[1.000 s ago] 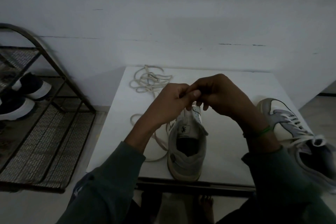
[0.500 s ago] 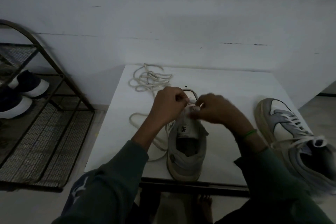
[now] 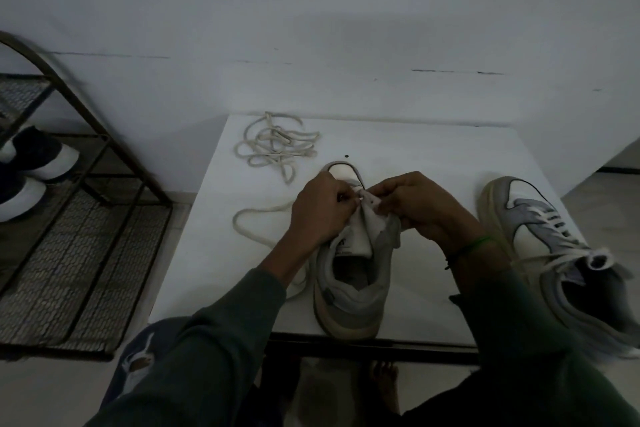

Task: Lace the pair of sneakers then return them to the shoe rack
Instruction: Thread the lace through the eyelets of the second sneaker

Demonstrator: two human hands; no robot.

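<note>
Both hands were mid-frame on the unlaced sneaker [image 3: 349, 288] on the table [image 3: 433, 163]: left hand [image 3: 322, 211] pinching the lace [image 3: 252, 232], right hand [image 3: 415, 208] gripping the eyelet flap. Best to feed the tip straight and keep that flap taut.

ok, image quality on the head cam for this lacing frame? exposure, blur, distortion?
Head view: underexposed, dim and flat overall, no glare; the white table is the brightest area. Wide-angle bending shows on the shoe rack frame at the left edge. Both hands, left hand and right hand, look slightly soft over the unlaced sneaker; eyelet detail is unreadable.
</note>
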